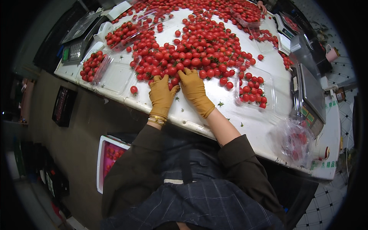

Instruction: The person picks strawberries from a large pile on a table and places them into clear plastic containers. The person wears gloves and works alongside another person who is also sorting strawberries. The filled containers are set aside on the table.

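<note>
My left hand, in a mustard-yellow glove, touches the near edge of a heap of red cherry tomatoes. Close beside it, my right hand wears a matching glove and has its bent fingers among the tomatoes. A few cherry tomatoes lie between the two hands. Whether either hand grips any is not plain, as the fingertips are partly hidden. To the right, an open clear plastic clamshell box has a layer of tomatoes in it. Another clear clamshell lies at left, beside piled tomatoes.
The white table has a worn near edge. Digital scales stand at left and right. A plastic bag holds red items at the near right corner. Another person's hand rests at the far edge. A white foam box with tomatoes sits below.
</note>
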Motion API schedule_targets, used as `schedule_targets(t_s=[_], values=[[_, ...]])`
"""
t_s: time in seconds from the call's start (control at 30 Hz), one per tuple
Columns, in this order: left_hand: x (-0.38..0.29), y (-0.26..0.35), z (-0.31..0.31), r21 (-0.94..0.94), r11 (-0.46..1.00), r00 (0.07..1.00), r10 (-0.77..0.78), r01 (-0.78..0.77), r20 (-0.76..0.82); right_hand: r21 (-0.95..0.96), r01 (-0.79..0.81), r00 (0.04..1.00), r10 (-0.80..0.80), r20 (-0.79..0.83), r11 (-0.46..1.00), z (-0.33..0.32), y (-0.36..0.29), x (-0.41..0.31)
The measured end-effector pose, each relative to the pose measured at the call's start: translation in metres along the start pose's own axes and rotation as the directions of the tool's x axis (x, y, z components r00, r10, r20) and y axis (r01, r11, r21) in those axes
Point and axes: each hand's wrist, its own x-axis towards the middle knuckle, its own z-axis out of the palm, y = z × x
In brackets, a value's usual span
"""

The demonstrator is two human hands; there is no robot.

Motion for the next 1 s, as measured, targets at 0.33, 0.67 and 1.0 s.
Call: schedule_targets(t_s=[0.33,0.67,1.0], values=[[0.005,-0.009,0.020,-0.164,0.964,0.977,0.200,-0.210,-0.076,-0.102,-0.149,0.988,0.152,0.024,0.984,0.008,-0.006,0.006],[0.009,-0.027,0.026,-0.399,0.875,0.960,0.228,-0.274,-0.159,0.566,-0.606,0.788,0.519,0.331,0.559,-0.058,0.005,-0.023],[-0.030,0.079,0.031,-0.967,0.250,0.998,-0.018,0.056,0.053,0.316,0.198,0.720,0.356,0.596,-0.928,-0.118,0.008,-0.100]])
